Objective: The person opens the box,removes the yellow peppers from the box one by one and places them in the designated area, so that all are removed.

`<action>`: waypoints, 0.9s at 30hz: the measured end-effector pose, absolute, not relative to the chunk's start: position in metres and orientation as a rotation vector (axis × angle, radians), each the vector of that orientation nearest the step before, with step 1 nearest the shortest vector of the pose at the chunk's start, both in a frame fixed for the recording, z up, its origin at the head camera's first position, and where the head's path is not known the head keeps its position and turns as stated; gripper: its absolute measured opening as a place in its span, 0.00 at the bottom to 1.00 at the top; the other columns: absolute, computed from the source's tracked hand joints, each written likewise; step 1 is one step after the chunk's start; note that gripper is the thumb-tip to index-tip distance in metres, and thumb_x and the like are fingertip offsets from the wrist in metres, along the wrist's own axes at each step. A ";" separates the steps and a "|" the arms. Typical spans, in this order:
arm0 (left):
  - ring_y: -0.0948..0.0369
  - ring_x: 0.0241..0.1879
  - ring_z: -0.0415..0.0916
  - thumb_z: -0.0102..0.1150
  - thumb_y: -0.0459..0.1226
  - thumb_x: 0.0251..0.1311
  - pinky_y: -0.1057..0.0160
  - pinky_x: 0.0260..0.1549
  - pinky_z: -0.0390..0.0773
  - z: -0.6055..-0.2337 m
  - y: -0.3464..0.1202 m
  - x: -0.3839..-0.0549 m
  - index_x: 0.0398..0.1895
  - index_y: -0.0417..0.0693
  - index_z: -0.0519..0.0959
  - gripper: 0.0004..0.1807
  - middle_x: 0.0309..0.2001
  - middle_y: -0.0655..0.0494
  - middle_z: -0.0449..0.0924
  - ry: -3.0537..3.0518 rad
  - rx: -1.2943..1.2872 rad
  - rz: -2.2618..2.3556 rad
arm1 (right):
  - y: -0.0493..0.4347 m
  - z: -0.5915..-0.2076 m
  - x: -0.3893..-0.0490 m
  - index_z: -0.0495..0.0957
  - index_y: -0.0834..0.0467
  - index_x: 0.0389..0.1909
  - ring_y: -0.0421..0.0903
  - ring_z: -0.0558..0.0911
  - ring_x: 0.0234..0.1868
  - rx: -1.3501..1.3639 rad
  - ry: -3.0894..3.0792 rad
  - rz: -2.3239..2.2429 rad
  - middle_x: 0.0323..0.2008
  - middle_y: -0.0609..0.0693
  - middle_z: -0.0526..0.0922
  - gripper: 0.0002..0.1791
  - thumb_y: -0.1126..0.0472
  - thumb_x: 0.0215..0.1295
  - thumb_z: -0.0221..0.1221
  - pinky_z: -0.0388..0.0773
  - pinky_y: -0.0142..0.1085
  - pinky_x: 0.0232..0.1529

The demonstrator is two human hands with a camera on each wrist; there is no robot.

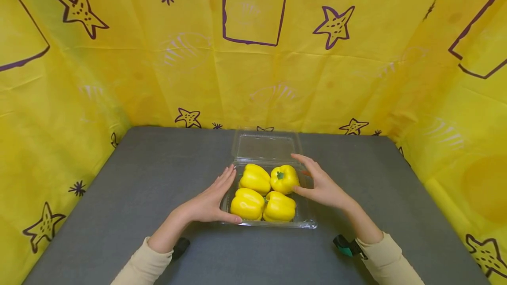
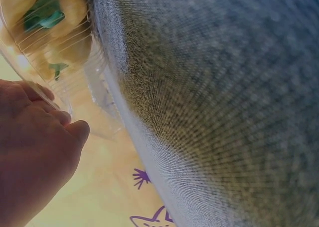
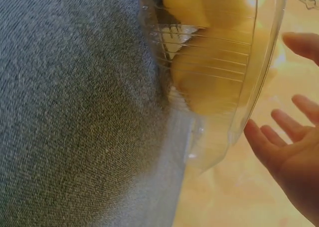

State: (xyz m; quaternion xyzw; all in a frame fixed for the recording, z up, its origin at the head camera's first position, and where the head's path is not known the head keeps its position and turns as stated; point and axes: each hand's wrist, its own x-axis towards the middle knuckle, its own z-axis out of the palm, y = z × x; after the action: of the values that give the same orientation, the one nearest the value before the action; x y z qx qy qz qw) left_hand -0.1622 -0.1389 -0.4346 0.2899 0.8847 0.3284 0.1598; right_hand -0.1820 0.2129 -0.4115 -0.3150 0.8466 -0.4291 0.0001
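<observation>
A clear plastic clamshell container (image 1: pixel 309 223) lies on the table with its lid (image 1: pixel 267 146) folded back flat behind it. Inside sit several yellow bell peppers, among them a back-left pepper (image 1: pixel 255 178), a front-left pepper (image 1: pixel 247 204) and a front-right pepper (image 1: pixel 279 207). The back-right pepper (image 1: pixel 284 178) shows its green stem upward. Along the container's left rim rests my left hand (image 1: pixel 207 199), fingers extended and thumb at the front edge. My right hand (image 1: pixel 322 186) is spread over the right side, thumb beside the back-right pepper; in the right wrist view its fingers hold nothing.
The grey table (image 1: pixel 166 157) extends around the container. A yellow cloth backdrop (image 1: pixel 190 69) with purple starfish drawings rises at the back and both sides. Dark bands with devices (image 1: pixel 346 246) sit under both wrists.
</observation>
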 end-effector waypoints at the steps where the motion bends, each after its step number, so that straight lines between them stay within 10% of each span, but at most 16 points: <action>1: 0.55 0.75 0.23 0.72 0.61 0.44 0.46 0.70 0.38 -0.434 -0.139 -0.162 0.78 0.45 0.32 0.71 0.77 0.54 0.22 2.526 0.827 0.940 | 0.212 -0.412 -0.182 0.54 0.51 0.75 0.55 0.59 0.69 -1.013 2.678 -1.300 0.73 0.53 0.56 0.47 0.64 0.57 0.69 0.69 0.57 0.58; 10: 0.55 0.75 0.22 0.72 0.61 0.44 0.45 0.70 0.38 -0.435 -0.140 -0.162 0.78 0.45 0.33 0.71 0.77 0.54 0.22 2.526 0.827 0.950 | 0.207 -0.416 -0.185 0.54 0.57 0.75 0.55 0.51 0.73 -1.132 2.742 -0.997 0.74 0.52 0.53 0.52 0.64 0.50 0.72 0.56 0.59 0.65; 27: 0.55 0.75 0.22 0.73 0.60 0.44 0.42 0.69 0.41 -0.435 -0.139 -0.162 0.78 0.47 0.32 0.71 0.77 0.57 0.20 2.498 0.818 0.970 | 0.198 -0.426 -0.192 0.52 0.59 0.74 0.56 0.59 0.69 -1.159 2.783 -0.861 0.70 0.57 0.60 0.55 0.65 0.47 0.75 0.60 0.55 0.65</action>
State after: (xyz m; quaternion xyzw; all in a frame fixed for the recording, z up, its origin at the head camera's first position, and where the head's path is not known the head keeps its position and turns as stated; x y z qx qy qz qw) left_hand -0.1621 -0.1395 -0.4347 0.2877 0.8787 0.3413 0.1693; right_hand -0.1918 0.1984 -0.4261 -0.3697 0.8877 -0.2745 0.0033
